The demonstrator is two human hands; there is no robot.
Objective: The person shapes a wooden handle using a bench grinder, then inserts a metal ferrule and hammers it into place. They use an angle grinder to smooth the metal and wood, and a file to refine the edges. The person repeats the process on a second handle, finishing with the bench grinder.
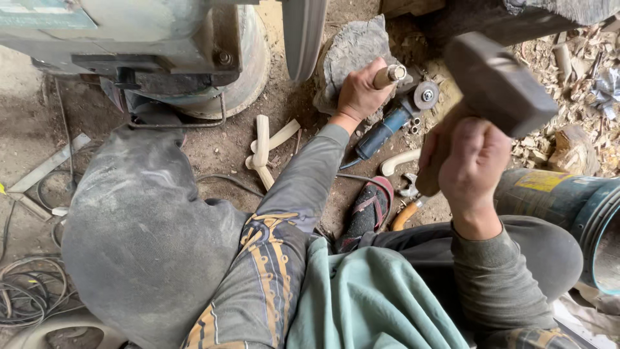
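My left hand (pixel 359 94) grips a wooden-handled tool (pixel 389 75), its handle end sticking up out of the fist, held against a grey stone (pixel 352 52) on the dirt floor. My right hand (pixel 473 167) is raised and closed around the wooden handle of a heavy hammer, whose dark metal head (pixel 498 84) hangs above and to the right of the left hand. Both arms wear grey sleeves. The tool's working end is hidden behind my left hand.
A blue angle grinder (pixel 391 123) lies by the stone. Carved pale wooden pieces (pixel 263 152) lie on the dirt. A large grey machine (pixel 155 45) stands upper left, cables (pixel 26 291) lower left, a blue-green barrel (pixel 568 207) right, wood chips (pixel 581 64) upper right. My sandalled foot (pixel 369 210) is centre.
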